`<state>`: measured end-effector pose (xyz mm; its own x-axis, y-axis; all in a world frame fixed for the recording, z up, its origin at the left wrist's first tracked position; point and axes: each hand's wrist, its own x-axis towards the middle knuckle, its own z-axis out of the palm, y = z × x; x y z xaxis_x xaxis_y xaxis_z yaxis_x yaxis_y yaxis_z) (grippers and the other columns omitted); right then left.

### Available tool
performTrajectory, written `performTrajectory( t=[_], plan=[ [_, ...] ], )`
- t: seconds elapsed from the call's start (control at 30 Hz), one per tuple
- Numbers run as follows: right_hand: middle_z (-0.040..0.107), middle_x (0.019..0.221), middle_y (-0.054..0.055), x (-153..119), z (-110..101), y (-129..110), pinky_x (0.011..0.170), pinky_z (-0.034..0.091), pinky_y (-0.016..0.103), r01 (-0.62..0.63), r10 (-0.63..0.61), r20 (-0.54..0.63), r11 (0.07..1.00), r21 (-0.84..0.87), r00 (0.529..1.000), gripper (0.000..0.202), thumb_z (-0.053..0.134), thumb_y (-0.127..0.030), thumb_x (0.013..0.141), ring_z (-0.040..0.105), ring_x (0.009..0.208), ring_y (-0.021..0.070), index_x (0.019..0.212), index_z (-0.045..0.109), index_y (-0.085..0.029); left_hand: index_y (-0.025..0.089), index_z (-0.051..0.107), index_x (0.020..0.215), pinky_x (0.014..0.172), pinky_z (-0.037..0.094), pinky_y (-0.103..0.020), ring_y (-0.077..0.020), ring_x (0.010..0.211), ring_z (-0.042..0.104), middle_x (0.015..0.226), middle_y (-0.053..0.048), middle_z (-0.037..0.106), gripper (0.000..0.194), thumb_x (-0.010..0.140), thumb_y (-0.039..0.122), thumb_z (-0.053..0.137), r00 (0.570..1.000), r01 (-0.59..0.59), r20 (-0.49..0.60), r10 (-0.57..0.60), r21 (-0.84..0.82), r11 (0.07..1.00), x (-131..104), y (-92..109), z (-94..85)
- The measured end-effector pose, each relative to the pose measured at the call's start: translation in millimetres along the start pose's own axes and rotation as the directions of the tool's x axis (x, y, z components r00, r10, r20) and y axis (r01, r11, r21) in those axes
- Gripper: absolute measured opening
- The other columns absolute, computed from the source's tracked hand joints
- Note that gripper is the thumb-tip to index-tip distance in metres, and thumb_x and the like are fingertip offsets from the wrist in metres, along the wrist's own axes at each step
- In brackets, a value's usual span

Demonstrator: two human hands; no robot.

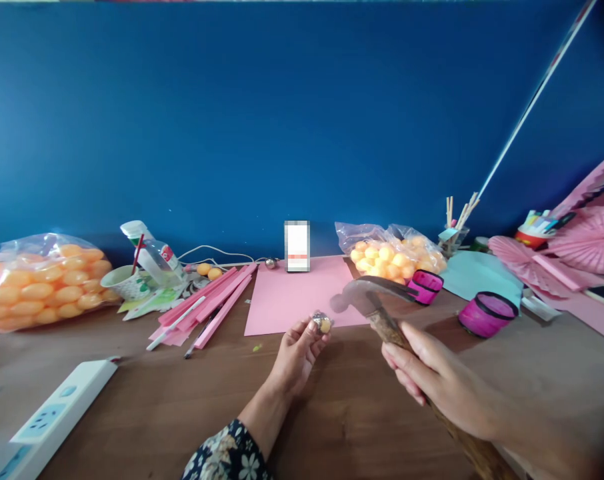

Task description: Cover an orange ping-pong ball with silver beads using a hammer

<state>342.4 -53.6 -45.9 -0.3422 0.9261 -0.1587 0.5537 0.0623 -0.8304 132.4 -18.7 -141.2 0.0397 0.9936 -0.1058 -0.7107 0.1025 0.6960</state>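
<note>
- Pinching a small, round, shiny silver and pale yellow thing (322, 324), the left hand (300, 348) has it between thumb and fingers, close to the near edge of a flat pink paper sheet (277, 303).
- Wrapped around the brown wooden handle of a gray metal claw hammer (389, 326), the right hand (425, 370) grips it firmly. The head is up, to the right of the small round thing and apart from it.
- At the back of the pink sheet stands a blurry white block (297, 241), with a shiny silver ball (271, 263) to its left.
- On the left is a pile of long pink paper strips (225, 297). Farther left sits a big clear plastic bag of orange balls (45, 293).
- On the right is a clear plastic bag of yellow-orange balls (387, 257). Two bright purple round holders with black rims (487, 316) sit near it.
- Nearer, on the left, a long white power strip (75, 407) lies on the brown wooden table (182, 413).
- Behind everything is a plain blue wall (282, 120).
</note>
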Motion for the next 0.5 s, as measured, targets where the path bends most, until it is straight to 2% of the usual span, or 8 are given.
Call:
performTrajectory(
  t=[0.13, 0.33, 0.5],
  plan=[
    [0.044, 0.052, -0.006, 1.9, 6.5, -5.6, 0.051, 0.039, 0.023, -0.044, 0.048, 0.098, 0.998, -0.035, 0.994, 0.028, 0.034, -0.046, 0.089, 0.043, 0.046, 0.0093, 0.077, 0.042, -0.022, 0.014, 0.065, 0.095, 0.076, 0.048, -0.027, -0.017, 0.087, 0.062, 0.097, -0.008, 0.068, 0.026, 0.069, 0.019, 0.068, 1.0, 0.001, 0.016, -0.001, 0.015, 1.0, -0.9, 0.4, 1.5],
    [0.045, 0.056, -0.006, 1.9, 9.9, -5.4, 0.051, 0.04, 0.022, -0.033, 0.034, 0.068, 0.999, -0.017, 0.997, 0.027, 0.031, -0.044, 0.09, 0.044, 0.049, 0.0087, 0.081, 0.042, -0.021, 0.016, 0.067, 0.092, 0.072, 0.047, -0.026, -0.0135, 0.075, 0.063, 0.088, -0.005, 0.07, 0.032, 0.061, 0.017, 0.074, 0.998, -0.046, -0.037, 0.048, 0.05, 0.998, 2.4, -1.8, -1.3],
    [0.045, 0.054, -0.007, 2.1, 10.0, -5.4, 0.052, 0.039, 0.022, -0.027, 0.031, 0.08, 0.998, -0.053, 0.996, 0.027, 0.032, -0.043, 0.09, 0.044, 0.047, 0.0077, 0.079, 0.042, -0.021, 0.017, 0.067, 0.092, 0.074, 0.047, -0.026, -0.0144, 0.077, 0.063, 0.085, -0.005, 0.071, 0.038, 0.056, 0.014, 0.077, 0.991, -0.082, -0.09, 0.096, 0.154, 0.985, 3.3, -2.3, -3.9]
  ],
)
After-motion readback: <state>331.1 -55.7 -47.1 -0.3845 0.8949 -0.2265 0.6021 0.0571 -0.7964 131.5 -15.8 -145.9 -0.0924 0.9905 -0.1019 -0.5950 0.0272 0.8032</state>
